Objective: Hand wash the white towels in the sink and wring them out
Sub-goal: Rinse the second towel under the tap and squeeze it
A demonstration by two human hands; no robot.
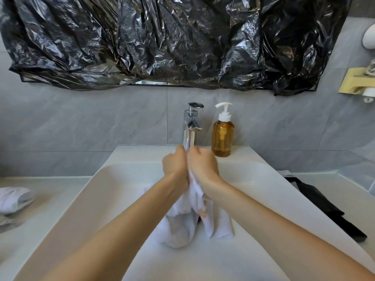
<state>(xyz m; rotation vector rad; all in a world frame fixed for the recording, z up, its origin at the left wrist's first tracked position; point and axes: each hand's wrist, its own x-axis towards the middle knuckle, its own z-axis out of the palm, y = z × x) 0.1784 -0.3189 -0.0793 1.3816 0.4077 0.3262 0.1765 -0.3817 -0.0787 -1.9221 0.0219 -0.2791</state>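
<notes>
Both hands meet over the white sink (pixel 105 191), just in front of the chrome faucet (pixel 192 124). My left hand (pixel 175 163) and my right hand (pixel 203 164) are pressed side by side, fingers curled round the top of a wet white towel (pixel 182 226). The towel hangs down from between the hands in bunched folds, and its lower end lies on the basin floor. Water runs from the spout onto the knuckles. A second white towel (pixel 14 199) lies folded on the counter at the far left.
An amber pump bottle of soap (pixel 222 136) stands on the sink ledge right of the faucet. A black folded object (pixel 324 207) lies on the right counter. Black plastic sheeting (pixel 162 41) covers the mirror above. A yellow wall holder (pixel 357 84) sits at the right edge.
</notes>
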